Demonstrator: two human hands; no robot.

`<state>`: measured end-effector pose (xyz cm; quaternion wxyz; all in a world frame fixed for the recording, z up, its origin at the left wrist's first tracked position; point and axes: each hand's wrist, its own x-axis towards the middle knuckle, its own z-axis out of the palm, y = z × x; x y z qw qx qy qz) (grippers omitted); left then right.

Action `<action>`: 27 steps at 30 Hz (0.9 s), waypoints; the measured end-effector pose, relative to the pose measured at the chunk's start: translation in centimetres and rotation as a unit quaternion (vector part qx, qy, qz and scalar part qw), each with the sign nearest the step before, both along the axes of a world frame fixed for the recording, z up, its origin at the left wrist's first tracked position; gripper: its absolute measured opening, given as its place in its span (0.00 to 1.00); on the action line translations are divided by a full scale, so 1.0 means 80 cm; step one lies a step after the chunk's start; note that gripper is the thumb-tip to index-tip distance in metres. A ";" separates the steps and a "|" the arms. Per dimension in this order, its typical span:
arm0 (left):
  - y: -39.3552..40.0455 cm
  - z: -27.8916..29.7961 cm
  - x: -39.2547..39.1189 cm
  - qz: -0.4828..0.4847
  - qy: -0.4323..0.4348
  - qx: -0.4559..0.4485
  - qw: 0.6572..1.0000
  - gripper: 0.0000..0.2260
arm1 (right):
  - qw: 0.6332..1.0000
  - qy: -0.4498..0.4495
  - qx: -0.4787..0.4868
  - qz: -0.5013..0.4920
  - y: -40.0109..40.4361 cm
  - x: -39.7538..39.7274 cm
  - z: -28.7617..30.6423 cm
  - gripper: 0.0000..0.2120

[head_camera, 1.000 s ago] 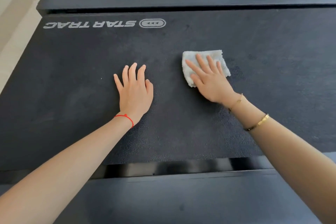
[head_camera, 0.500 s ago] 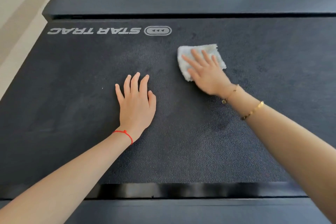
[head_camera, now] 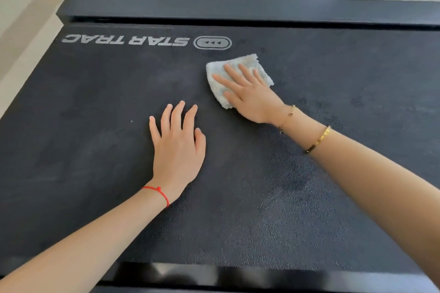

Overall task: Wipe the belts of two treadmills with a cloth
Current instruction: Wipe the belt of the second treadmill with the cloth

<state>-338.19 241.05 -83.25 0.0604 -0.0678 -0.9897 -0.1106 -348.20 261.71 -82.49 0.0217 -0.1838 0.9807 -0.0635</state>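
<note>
Since a moment ago we are sliding the cloth (head_camera: 238,78) farther under our flat right hand (head_camera: 250,97); our left hand (head_camera: 178,147) is resting flat on the belt (head_camera: 95,150).

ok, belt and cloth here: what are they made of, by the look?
Belt: looks like black rubber or PVC with a matte, pebbled finish; the fine grain catches light near the front edge. Cloth: pale, soft fabric, probably terry or microfibre; fuzzy nap and frayed-looking edges, flattened under the right hand.
</note>
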 end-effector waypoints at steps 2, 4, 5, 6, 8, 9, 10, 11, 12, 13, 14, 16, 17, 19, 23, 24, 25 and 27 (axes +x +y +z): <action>0.000 0.001 0.000 0.001 -0.005 0.000 1.000 0.24 | 0.997 0.008 0.008 -0.078 0.029 -0.030 0.002 0.24; 0.002 0.002 0.000 0.005 -0.006 -0.005 1.000 0.25 | 0.986 -0.013 -0.013 -0.165 0.058 -0.064 0.008 0.24; 0.003 0.003 -0.001 0.006 -0.005 -0.008 1.000 0.24 | 0.980 -0.029 -0.020 -0.197 0.069 -0.080 0.010 0.24; 0.005 0.003 -0.001 0.007 -0.004 -0.010 1.000 0.24 | 0.975 -0.044 -0.021 -0.219 0.075 -0.095 0.013 0.25; 0.006 0.004 -0.002 0.011 -0.003 -0.014 1.000 0.24 | 0.968 -0.062 -0.015 -0.241 0.070 -0.117 0.016 0.25; 0.006 0.004 -0.002 0.012 -0.003 -0.017 1.000 0.24 | 0.968 -0.065 -0.011 -0.241 0.059 -0.124 0.016 0.25; 0.006 0.004 -0.002 0.012 -0.003 -0.021 1.000 0.25 | 0.971 -0.065 -0.006 -0.230 0.045 -0.129 0.016 0.26; 0.007 0.004 -0.002 0.012 -0.005 -0.024 1.000 0.25 | 0.976 -0.066 -0.001 -0.206 0.027 -0.131 0.017 0.26; 0.007 0.004 -0.002 0.012 -0.005 -0.026 1.000 0.25 | 0.983 -0.067 0.003 -0.174 0.007 -0.132 0.017 0.26; 0.007 0.004 -0.002 0.013 -0.005 -0.028 1.000 0.25 | 0.988 -0.067 0.009 -0.139 -0.014 -0.131 0.016 0.25; 0.007 0.004 -0.003 0.012 -0.005 -0.029 0.999 0.25 | 0.992 -0.066 0.014 -0.106 -0.035 -0.128 0.015 0.25; 0.007 0.004 -0.003 0.010 -0.006 -0.028 1.000 0.25 | 0.996 -0.065 0.014 -0.053 -0.061 -0.122 0.011 0.25; 0.006 0.004 -0.003 0.009 -0.006 -0.029 1.000 0.25 | 0.997 -0.067 0.008 -0.034 -0.063 -0.120 0.010 0.25; 0.005 0.004 -0.003 0.008 -0.005 -0.035 0.999 0.24 | 0.998 -0.063 0.006 -0.024 -0.044 -0.123 0.009 0.24; 0.004 0.004 -0.003 0.006 -0.008 -0.035 0.999 0.24 | 0.985 -0.056 0.012 -0.161 0.051 -0.142 0.014 0.25; 0.004 0.004 -0.003 0.007 -0.007 -0.034 0.999 0.24 | 0.979 -0.063 0.010 -0.195 0.075 -0.143 0.016 0.25; 0.004 0.004 -0.003 0.009 -0.006 -0.035 0.999 0.24 | 0.974 -0.072 0.009 -0.216 0.092 -0.143 0.017 0.25; 0.005 0.004 -0.003 0.011 -0.006 -0.036 0.999 0.24 | 0.969 -0.083 0.002 -0.231 0.101 -0.137 0.018 0.25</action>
